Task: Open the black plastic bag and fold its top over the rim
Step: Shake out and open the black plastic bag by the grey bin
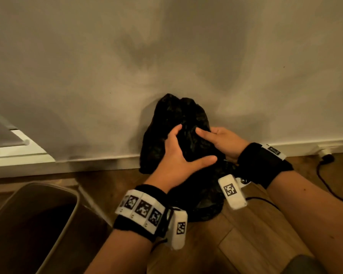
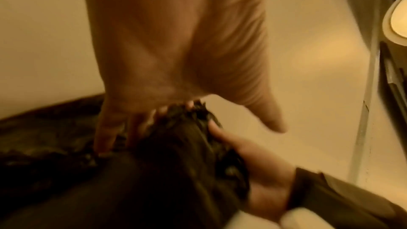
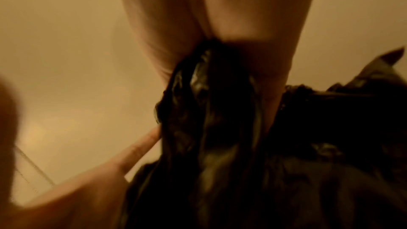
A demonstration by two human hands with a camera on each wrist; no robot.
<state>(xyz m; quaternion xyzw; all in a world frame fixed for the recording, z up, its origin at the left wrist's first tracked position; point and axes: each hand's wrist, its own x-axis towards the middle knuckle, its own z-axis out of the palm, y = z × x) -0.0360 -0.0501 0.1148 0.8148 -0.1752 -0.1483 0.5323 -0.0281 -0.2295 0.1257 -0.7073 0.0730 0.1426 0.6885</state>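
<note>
The crumpled black plastic bag (image 1: 178, 115) hangs bunched in front of the wall, its lower part trailing to the wooden floor. My left hand (image 1: 176, 151) grips its near side, fingers curled into the plastic (image 2: 136, 128) and thumb sticking out to the right. My right hand (image 1: 222, 141) holds the bag from the right, forefinger pointing left across it. In the right wrist view a gathered fold of bag (image 3: 209, 93) runs up between that hand's thumb and fingers. The bag's mouth is not visible.
A beige waste bin (image 1: 12, 210) with a dark inside stands on the floor at lower left. A white skirting board (image 1: 87, 165) runs along the wall. A black cable and plug (image 1: 325, 157) lie at right. A white door edge (image 1: 18, 147) is at left.
</note>
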